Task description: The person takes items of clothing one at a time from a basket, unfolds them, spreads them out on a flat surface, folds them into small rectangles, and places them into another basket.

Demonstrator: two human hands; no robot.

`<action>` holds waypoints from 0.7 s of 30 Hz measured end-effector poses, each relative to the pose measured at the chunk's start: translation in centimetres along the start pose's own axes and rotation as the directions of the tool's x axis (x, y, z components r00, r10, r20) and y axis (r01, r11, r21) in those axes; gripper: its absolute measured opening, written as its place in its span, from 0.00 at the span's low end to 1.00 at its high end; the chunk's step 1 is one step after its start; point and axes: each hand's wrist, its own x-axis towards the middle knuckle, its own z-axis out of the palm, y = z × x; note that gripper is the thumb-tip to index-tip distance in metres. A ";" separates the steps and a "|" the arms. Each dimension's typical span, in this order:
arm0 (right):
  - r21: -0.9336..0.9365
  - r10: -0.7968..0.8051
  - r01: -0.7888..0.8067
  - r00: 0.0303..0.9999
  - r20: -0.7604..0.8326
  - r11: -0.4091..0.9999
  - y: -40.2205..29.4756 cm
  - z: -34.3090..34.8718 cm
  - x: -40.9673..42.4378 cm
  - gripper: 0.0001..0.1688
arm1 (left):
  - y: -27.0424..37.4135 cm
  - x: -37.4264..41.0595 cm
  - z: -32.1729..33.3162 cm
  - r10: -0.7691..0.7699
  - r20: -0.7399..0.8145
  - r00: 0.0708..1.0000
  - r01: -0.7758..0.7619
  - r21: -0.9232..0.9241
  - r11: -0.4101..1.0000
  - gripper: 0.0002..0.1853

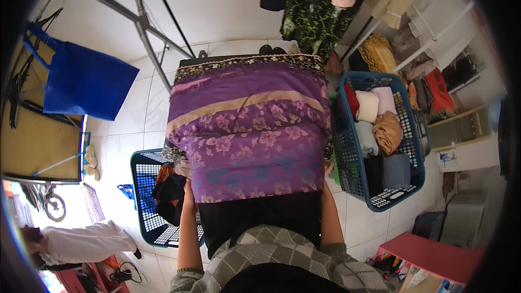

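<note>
A purple floral cloth [252, 138] with a tan stripe and a dark flowered border lies spread before me, draped over a raised flat surface. Slight wrinkles cross its middle. My left hand [187, 191] is at the cloth's left side, beside a bunched beige fabric edge [183, 167]. At the opposite side, my right hand [328, 168] touches the cloth's edge. The fingers of both hands are mostly hidden by the fabric, so their grip is unclear.
A blue laundry basket [376, 205] with rolled clothes stands at right. Another basket [142, 211] at lower left holds dark and orange clothes. A blue bag [87, 79] hangs by a metal rack [142, 22]. A person in white trousers [85, 242] is at lower left; a red shelf [435, 256] at lower right.
</note>
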 end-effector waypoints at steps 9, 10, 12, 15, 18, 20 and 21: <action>0.073 -0.090 0.080 0.985 0.145 0.994 -2.9 -2.2 -1.5 0.25 | 1.5 1.0 -2.0 0.197 0.075 0.978 -0.144 -0.446 0.883 0.20; 0.079 -0.160 0.152 0.981 0.105 0.985 -4.3 -1.8 -1.3 0.22 | 3.6 1.1 -1.3 0.311 -0.026 0.950 -0.295 -0.407 0.865 0.19; 0.139 -0.284 0.271 0.956 0.079 0.952 -8.2 -0.9 -1.2 0.17 | 8.5 0.2 1.5 0.522 -0.251 0.815 -0.579 -0.330 0.745 0.23; 0.202 -0.536 0.516 0.842 0.055 0.832 -15.2 2.9 -3.8 0.14 | 17.3 -4.0 5.7 0.785 -0.359 0.504 -0.864 -0.217 0.455 0.27; 0.196 -0.757 0.731 0.641 0.130 0.653 -18.5 9.6 -10.4 0.12 | 23.6 -8.7 7.6 0.884 -0.264 0.385 -0.908 -0.280 0.311 0.25; 0.278 -0.803 0.756 0.578 0.143 0.593 -19.1 12.7 -14.5 0.16 | 26.3 -11.4 7.2 0.923 -0.201 0.328 -0.913 -0.319 0.255 0.21; 0.316 -0.831 0.769 0.525 0.184 0.556 -19.7 12.6 -15.3 0.20 | 27.1 -12.5 7.2 0.925 -0.192 0.329 -0.909 -0.329 0.256 0.18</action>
